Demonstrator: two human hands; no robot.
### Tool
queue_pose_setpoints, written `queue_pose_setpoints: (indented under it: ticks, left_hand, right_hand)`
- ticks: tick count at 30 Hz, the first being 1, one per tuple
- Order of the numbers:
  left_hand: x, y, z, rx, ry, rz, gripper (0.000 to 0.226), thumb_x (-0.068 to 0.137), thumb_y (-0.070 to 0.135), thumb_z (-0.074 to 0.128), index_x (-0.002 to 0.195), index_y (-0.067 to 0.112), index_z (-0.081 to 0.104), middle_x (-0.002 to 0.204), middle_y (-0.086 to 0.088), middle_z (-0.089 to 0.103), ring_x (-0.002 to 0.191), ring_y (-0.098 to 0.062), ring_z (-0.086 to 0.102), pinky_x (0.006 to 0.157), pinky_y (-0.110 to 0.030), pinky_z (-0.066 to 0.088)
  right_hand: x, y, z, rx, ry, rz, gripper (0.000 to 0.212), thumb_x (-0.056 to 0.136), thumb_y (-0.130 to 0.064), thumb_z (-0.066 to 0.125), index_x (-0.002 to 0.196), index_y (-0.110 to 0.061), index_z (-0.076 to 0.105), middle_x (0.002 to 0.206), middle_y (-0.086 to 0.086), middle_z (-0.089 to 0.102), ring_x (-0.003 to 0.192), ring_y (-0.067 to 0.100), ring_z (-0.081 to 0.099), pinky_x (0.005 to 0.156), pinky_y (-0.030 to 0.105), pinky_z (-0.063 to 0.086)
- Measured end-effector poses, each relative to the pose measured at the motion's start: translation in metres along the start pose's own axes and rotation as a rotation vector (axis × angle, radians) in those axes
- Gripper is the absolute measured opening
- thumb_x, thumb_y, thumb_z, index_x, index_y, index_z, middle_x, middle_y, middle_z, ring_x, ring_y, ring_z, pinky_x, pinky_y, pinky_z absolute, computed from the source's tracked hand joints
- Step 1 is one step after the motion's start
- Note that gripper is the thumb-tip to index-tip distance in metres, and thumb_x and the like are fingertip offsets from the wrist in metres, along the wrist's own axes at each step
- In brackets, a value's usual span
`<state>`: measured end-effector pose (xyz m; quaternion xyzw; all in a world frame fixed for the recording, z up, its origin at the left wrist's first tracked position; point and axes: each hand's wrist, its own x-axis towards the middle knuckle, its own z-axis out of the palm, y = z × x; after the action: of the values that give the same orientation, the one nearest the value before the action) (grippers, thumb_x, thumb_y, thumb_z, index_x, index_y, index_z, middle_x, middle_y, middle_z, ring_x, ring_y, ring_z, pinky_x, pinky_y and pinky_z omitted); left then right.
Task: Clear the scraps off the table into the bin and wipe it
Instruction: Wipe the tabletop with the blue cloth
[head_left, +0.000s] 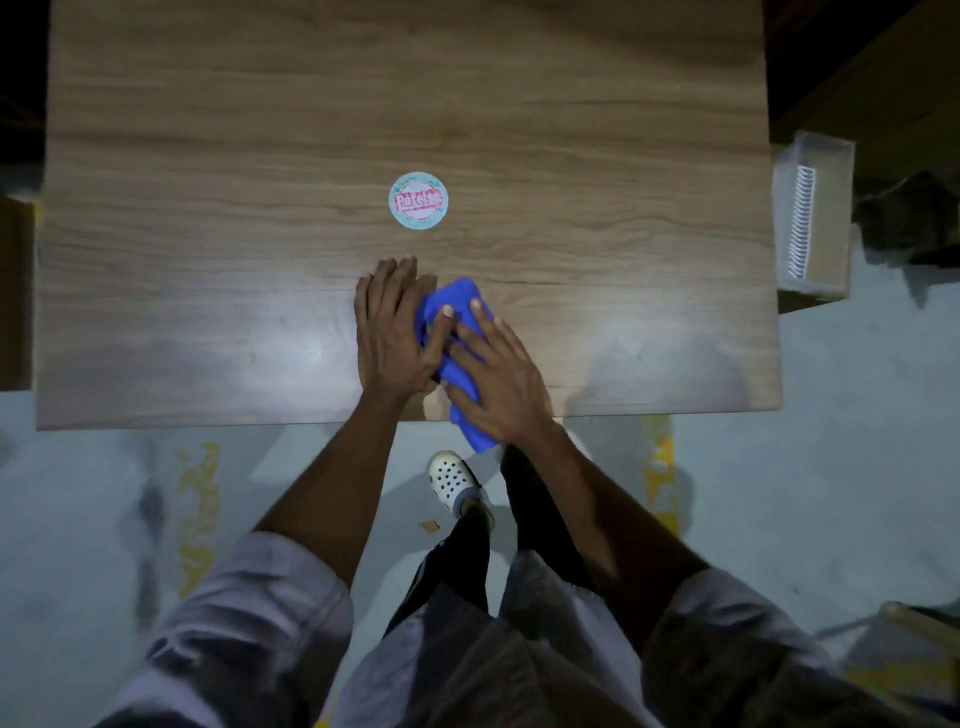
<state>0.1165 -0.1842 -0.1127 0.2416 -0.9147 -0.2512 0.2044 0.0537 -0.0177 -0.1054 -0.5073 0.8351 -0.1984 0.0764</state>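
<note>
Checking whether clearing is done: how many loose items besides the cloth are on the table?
1: a round sticker-like disc at the table's centre, beyond the hands. It may be stuck on. Small scraps could hide under the cloth or hands.

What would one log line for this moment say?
stage: wiping | left hand: flat on table, thumb on cloth | right hand: pressing blue cloth | round sticker: beyond hands

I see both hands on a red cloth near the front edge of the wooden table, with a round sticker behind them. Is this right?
Not quite: the head view shows the cloth is blue, not red. The rest holds: the left hand and right hand are on it near the front edge of the wooden table, with the round sticker behind.
</note>
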Motion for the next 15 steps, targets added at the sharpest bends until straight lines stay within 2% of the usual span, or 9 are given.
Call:
queue_pose_setpoints:
  ticks: [4, 7, 9, 10, 12, 15]
  left_hand:
    - [0.002, 0.001, 0.006, 0.116, 0.017, -0.014, 0.044, 0.096, 0.038, 0.060, 0.127, 0.007, 0.067, 0.144, -0.012, 0.060, 0.137, -0.035, 0.051, 0.116, -0.053, 0.032]
    - [0.020, 0.013, 0.011, 0.207, 0.035, -0.023, 0.037, 0.090, 0.035, 0.063, 0.109, 0.004, 0.067, 0.115, -0.016, 0.065, 0.110, -0.039, 0.059, 0.096, -0.049, 0.041]
    - [0.040, 0.021, 0.015, 0.188, 0.056, -0.025, 0.028, 0.088, 0.034, 0.064, 0.096, 0.008, 0.065, 0.105, -0.015, 0.062, 0.103, -0.037, 0.059, 0.092, -0.047, 0.040]
    - [0.051, 0.023, 0.020, 0.184, 0.048, -0.021, 0.028, 0.087, 0.034, 0.063, 0.097, 0.008, 0.066, 0.109, -0.015, 0.063, 0.106, -0.037, 0.058, 0.093, -0.047, 0.040]
    - [0.068, 0.026, 0.035, 0.192, -0.002, 0.015, 0.038, 0.088, 0.036, 0.063, 0.112, 0.006, 0.066, 0.128, -0.017, 0.061, 0.120, -0.038, 0.056, 0.101, -0.047, 0.038]
    - [0.091, 0.028, 0.054, 0.169, -0.091, 0.040, 0.055, 0.091, 0.038, 0.059, 0.136, 0.006, 0.058, 0.154, -0.013, 0.048, 0.145, -0.038, 0.040, 0.118, -0.050, 0.029]
  right_hand:
    - [-0.038, 0.022, -0.015, -0.040, 0.069, 0.186, 0.066, 0.100, -0.038, 0.057, 0.161, -0.024, 0.037, 0.171, -0.002, 0.027, 0.161, 0.029, 0.011, 0.126, 0.050, 0.025]
    - [-0.033, 0.049, -0.021, -0.068, 0.151, 0.352, 0.065, 0.101, -0.041, 0.053, 0.162, -0.023, 0.036, 0.172, 0.000, 0.025, 0.161, 0.031, 0.012, 0.127, 0.049, 0.024]
    - [-0.016, 0.066, -0.024, -0.073, 0.182, 0.471, 0.067, 0.102, -0.044, 0.047, 0.163, -0.023, 0.033, 0.172, 0.001, 0.023, 0.161, 0.032, 0.011, 0.127, 0.050, 0.022]
    - [-0.005, 0.075, -0.026, -0.071, 0.200, 0.531, 0.067, 0.102, -0.045, 0.045, 0.164, -0.022, 0.032, 0.173, 0.001, 0.023, 0.161, 0.033, 0.010, 0.127, 0.050, 0.021]
    - [0.019, 0.096, -0.031, -0.073, 0.245, 0.623, 0.067, 0.103, -0.047, 0.043, 0.164, -0.022, 0.030, 0.173, 0.002, 0.022, 0.161, 0.034, 0.010, 0.127, 0.051, 0.021]
    - [0.056, 0.128, -0.039, -0.089, 0.299, 0.671, 0.067, 0.103, -0.047, 0.044, 0.164, -0.022, 0.032, 0.172, 0.002, 0.024, 0.160, 0.035, 0.013, 0.126, 0.052, 0.024]
